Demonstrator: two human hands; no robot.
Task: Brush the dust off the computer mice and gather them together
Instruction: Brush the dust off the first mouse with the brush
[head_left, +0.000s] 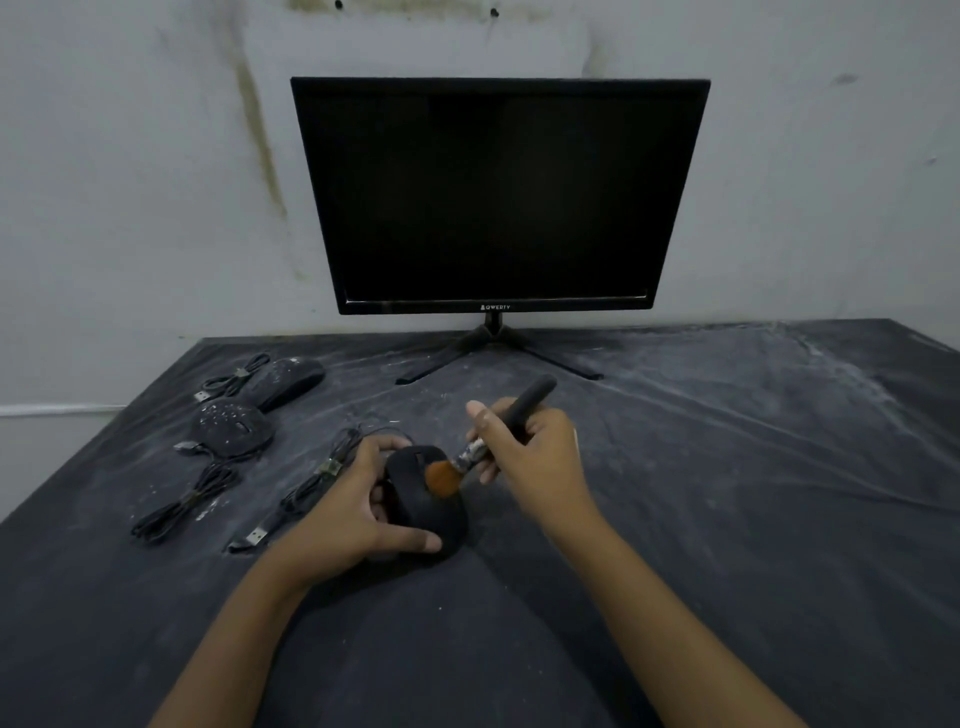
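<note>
1. The left hand (353, 512) gripped the held mouse (418, 512). Its thumb curled across the near end and its fingers wrapped round the far left side, so the shell sat clamped between them. I could not tell whether the mouse was lifted clear of the table (727, 493).
2. The right hand (535, 452) was closed on the brush (519, 410), fingers curled round the black handle and one digit sticking up straight beside it. The orange bristles touched the top of the mouse, just right of the left fingertips and beyond the left thumb.
3. This looked like the dusting of the first mouse. To do it well, the strokes should be short and light, running away from the left fingers toward the mouse's open right side. That way the dust would fall on the table rather than on the grip.
4. The parts under the left thumb and fingers could not be reached as held. The grip would need shifting, or the mouse turning, to expose them and the wheel groove.
5. The cable (306, 491) lay bundled just left of the left fingers, with its plug nearer the wrist.
6. The speckled mouse (234, 428) and the back mouse (288, 382) lay well left of and beyond the left fingers, close together; whether they touched was unclear. White specks on them suggested they were not yet brushed.
7. The monitor (498, 192) stood beyond both hands.
</note>
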